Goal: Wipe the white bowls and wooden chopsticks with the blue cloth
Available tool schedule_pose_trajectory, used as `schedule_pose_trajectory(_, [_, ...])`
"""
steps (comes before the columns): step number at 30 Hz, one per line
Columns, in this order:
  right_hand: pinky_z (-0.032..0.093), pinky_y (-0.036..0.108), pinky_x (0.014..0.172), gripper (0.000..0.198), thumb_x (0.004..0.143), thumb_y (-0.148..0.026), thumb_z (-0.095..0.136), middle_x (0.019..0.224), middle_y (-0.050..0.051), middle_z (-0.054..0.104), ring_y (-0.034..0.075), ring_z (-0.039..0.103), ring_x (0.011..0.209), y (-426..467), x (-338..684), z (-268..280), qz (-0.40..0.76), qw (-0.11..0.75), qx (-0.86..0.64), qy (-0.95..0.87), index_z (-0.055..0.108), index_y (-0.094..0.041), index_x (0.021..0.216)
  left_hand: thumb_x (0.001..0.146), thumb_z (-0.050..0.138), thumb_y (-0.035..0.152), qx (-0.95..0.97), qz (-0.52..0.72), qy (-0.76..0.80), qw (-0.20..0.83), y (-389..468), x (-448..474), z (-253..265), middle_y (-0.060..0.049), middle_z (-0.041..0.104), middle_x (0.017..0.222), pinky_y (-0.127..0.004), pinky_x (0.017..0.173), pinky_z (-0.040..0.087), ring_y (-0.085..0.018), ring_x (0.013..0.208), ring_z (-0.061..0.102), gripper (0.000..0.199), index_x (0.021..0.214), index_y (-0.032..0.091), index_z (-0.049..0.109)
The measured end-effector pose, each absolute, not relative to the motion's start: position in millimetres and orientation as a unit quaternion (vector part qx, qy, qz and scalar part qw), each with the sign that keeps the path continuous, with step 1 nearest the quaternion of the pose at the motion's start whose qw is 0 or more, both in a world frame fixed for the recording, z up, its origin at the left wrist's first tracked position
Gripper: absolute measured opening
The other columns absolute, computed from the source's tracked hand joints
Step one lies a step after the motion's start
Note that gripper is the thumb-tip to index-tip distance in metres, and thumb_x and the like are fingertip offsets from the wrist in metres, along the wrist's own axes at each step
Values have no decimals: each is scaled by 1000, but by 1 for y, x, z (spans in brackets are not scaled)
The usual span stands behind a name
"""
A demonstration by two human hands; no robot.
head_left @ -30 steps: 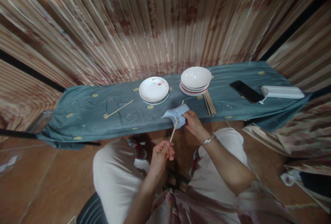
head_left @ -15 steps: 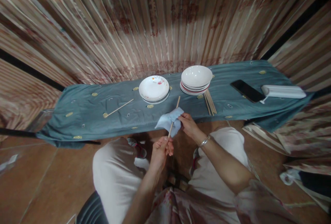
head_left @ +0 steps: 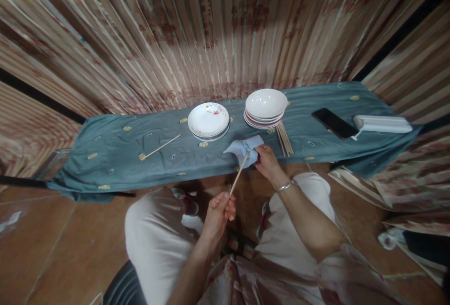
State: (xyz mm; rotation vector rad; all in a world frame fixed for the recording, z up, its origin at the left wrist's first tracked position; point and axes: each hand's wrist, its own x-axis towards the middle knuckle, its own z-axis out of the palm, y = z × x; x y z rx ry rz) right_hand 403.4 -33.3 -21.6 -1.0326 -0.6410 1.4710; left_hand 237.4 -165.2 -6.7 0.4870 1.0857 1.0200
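Between thumb and fingers, my left hand (head_left: 220, 210) pinches the near end of a wooden chopstick (head_left: 239, 173). The stick slants up and away over my lap to a light blue cloth (head_left: 244, 149), which covers its far end. My right hand (head_left: 267, 160) is closed on the cloth, around the far part of the chopstick. Another single chopstick (head_left: 161, 147) lies on the table's left part. To the right of my right hand rests a bundle of several chopsticks (head_left: 285, 139).
A teal patterned cloth covers the narrow table (head_left: 116, 159). On it stand a stack of floral plates (head_left: 208, 120) and a stack of white bowls (head_left: 266, 104). Farther right lie a black phone (head_left: 333, 123) and a white elongated device (head_left: 383, 124). A pleated curtain (head_left: 211, 28) hangs behind.
My right hand and the cloth have slid along the chopstick, away from my left hand and slightly right. More of the stick's near part now shows. My left hand has shifted slightly towards me.
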Motion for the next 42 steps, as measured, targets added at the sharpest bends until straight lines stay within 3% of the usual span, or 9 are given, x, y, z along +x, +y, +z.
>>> schedule_pose_trajectory(10, [30,20,41,23,44,-28,74,42,-7,51,6,41,40,-57,370,-14,681,527,-447,-241,54,-18,50,58,76,48,209,490,483,695,-151,241,-4,5,51,45,-17,36,24,-3,34,39,41,67,12,58])
schedule_pose_trajectory(19, [30,21,44,18,47,-30,71,44,-5,54,7,41,42,-58,368,-15,675,519,-445,-278,58,-18,50,61,74,49,257,483,500,671,-150,238,-9,3,56,46,-19,37,29,-5,34,43,39,69,13,61])
schedule_pose_trajectory(30, [28,20,41,22,48,-29,72,38,-8,45,5,35,38,-50,376,-21,652,542,-461,-262,52,-19,48,61,75,47,259,485,490,676,-156,240,-11,3,56,45,-18,37,28,-5,33,43,38,67,13,60])
schedule_pose_trajectory(42, [32,19,40,24,45,-25,73,41,-8,49,5,42,39,-40,389,-16,651,582,-437,-213,50,-18,50,66,69,50,263,455,487,697,-166,239,-10,4,52,41,-18,37,27,-5,32,41,38,65,13,59])
